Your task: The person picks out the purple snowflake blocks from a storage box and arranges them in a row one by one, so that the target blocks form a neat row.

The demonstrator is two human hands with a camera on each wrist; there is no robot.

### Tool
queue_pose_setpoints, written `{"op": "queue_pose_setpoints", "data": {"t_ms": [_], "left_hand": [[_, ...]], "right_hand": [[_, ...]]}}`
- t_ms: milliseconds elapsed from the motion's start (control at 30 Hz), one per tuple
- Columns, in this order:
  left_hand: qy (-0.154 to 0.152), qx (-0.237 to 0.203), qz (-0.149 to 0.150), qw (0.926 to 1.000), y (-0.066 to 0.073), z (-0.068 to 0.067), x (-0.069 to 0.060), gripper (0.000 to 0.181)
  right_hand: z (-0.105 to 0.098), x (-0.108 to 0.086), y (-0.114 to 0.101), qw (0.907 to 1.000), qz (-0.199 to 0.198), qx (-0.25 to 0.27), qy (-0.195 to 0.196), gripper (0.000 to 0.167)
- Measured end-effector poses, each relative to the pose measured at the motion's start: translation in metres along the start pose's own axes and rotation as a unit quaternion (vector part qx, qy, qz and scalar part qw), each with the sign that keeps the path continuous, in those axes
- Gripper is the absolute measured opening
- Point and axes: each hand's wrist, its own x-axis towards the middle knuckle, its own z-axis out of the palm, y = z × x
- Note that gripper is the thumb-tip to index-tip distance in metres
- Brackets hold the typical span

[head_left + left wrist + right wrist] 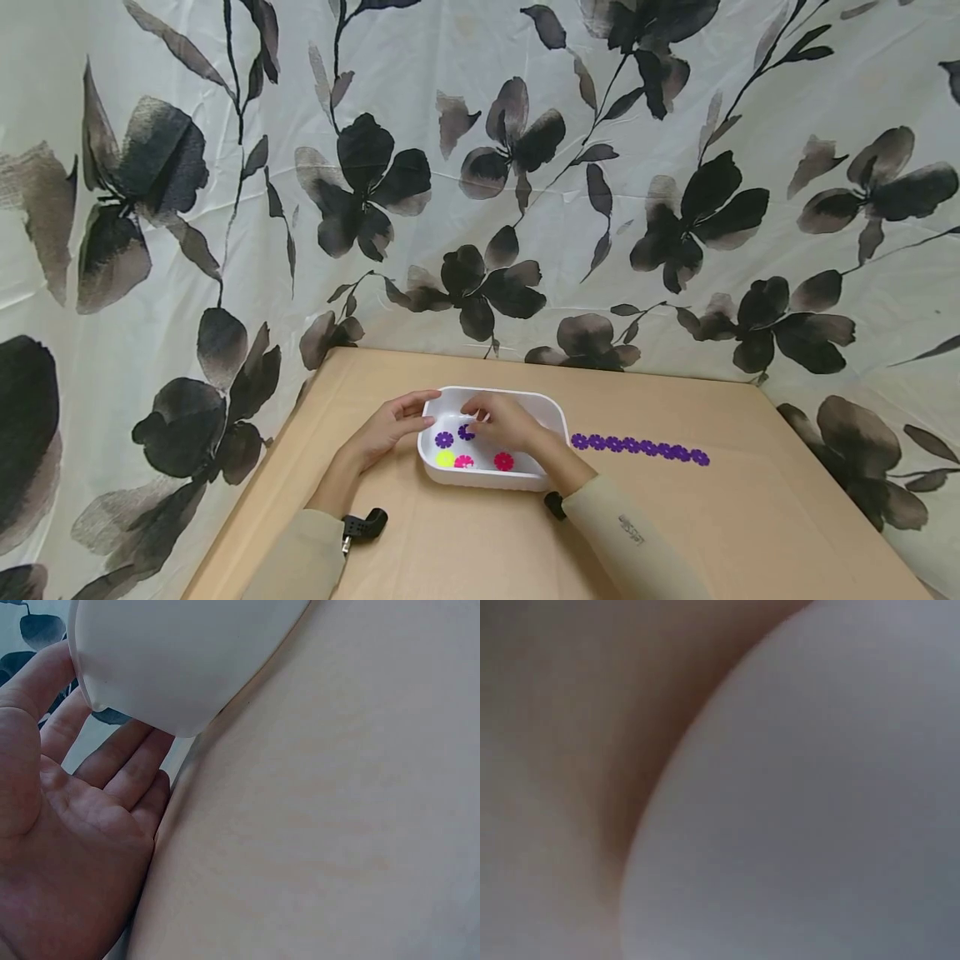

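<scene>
A white plastic tub (491, 481) stands on the table with several small flower-shaped pieces in it. My left hand (386, 429) is at its left end, thumb and fingers spread against the rim; the left wrist view shows this hand (82, 802) beside the tub's wall (172, 667). Inside the tub, my right hand (506, 423) has bent fingers, the tips right beside a purple flower piece (465, 432). Whether they pinch it is hidden. Nearby lie another purple piece (444, 439), a yellow one (445, 458) and pink ones (503, 461). The right wrist view is blurred.
To the right of the tub, several purple flower pieces (632, 446) lie in a straight row on the tan table (465, 542). Behind the table hangs a white cloth (420, 333) with dark flowers. Both wrists wear black devices (365, 524).
</scene>
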Motion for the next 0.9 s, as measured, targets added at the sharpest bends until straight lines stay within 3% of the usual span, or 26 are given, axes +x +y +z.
{"op": "queue_pose_setpoints", "data": {"t_ms": [200,433,733,900], "left_hand": [[-0.001,0.001,0.001,1.0000,-0.001,0.000,0.000,0.057],[-0.001,0.004,0.000,1.0000,-0.001,-0.001,-0.002,0.057],[0.000,0.006,0.003,1.0000,0.000,-0.001,-0.002,0.055],[0.002,0.005,0.000,1.0000,0.000,-0.001,-0.003,0.056]], "right_hand": [[0.006,0.003,0.001,0.9996,-0.015,-0.012,-0.022,0.029],[0.014,0.006,-0.004,0.9948,-0.015,-0.091,-0.043,0.020],[0.014,0.003,-0.004,0.9983,0.016,-0.044,-0.036,0.013],[0.011,-0.001,-0.005,0.9993,0.014,-0.024,-0.025,0.012]]}}
